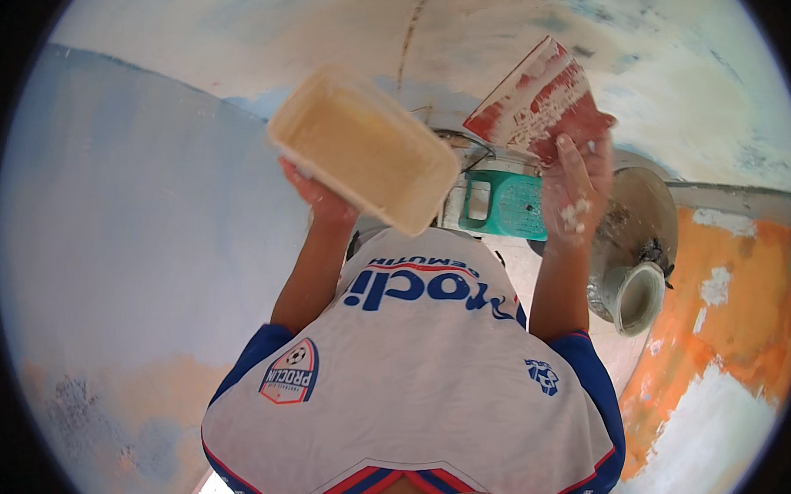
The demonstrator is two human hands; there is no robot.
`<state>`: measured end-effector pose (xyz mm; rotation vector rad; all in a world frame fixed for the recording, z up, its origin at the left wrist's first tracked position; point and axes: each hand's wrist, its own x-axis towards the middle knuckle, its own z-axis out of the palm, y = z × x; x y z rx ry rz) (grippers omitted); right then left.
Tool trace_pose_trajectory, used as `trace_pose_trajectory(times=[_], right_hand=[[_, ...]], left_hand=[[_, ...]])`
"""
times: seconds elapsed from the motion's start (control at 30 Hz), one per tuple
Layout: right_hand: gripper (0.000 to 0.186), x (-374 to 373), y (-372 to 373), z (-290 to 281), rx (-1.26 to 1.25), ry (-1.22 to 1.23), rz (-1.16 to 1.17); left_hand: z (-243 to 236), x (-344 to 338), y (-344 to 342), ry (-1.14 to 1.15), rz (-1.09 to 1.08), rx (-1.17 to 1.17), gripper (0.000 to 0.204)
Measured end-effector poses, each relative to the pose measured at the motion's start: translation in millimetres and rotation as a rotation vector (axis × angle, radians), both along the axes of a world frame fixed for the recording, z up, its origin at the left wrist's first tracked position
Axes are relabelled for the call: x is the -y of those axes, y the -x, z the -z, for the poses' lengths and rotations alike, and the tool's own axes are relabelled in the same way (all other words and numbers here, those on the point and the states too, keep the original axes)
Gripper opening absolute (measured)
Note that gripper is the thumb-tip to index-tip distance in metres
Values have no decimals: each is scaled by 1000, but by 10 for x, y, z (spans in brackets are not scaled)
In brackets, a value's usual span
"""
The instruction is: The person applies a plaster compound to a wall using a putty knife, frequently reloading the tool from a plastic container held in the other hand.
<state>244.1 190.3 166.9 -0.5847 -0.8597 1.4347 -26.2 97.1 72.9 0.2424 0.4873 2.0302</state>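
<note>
My left hand [323, 198] is closed on the near side of a cream rectangular plastic tub [364, 150], held tilted in front of my chest. Its inside looks beige; whether a thin layer of paste lies in it I cannot tell. In my right hand [579, 192] is a red putty spreader [544, 95], its flat blade raised and smeared with white putty. My fingers wrap round its lower end, and bits of white putty stick to the back of that hand. Tub and spreader are apart. The spreader appears close to the pale wall ahead; whether it touches, I cannot make out.
A green plastic stool [521, 203] stands below, between my hands. To the right are a large grey-brown round basin [650, 204] and a whitish pail [639, 299]. A patchy blue wall [135, 220] rises at left, an orange one [725, 302] with white patches at right.
</note>
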Motion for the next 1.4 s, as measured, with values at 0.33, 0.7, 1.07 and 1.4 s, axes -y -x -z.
trace_pose_trajectory(times=[0.33, 0.7, 1.07, 1.4], right_hand=[[25, 679, 452, -567, 835, -659, -133], [36, 716, 1076, -494, 966, -616, -354], [27, 824, 1218, -404, 955, -448, -585], [24, 864, 1135, -363, 838, -426, -601]], left_hand=[[-78, -17, 158, -160, 15, -26, 79], [-131, 193, 345, -287, -30, -86, 80], [-212, 404, 576, -403, 38, -168, 80], [-158, 393, 744, -446, 134, -225, 81]])
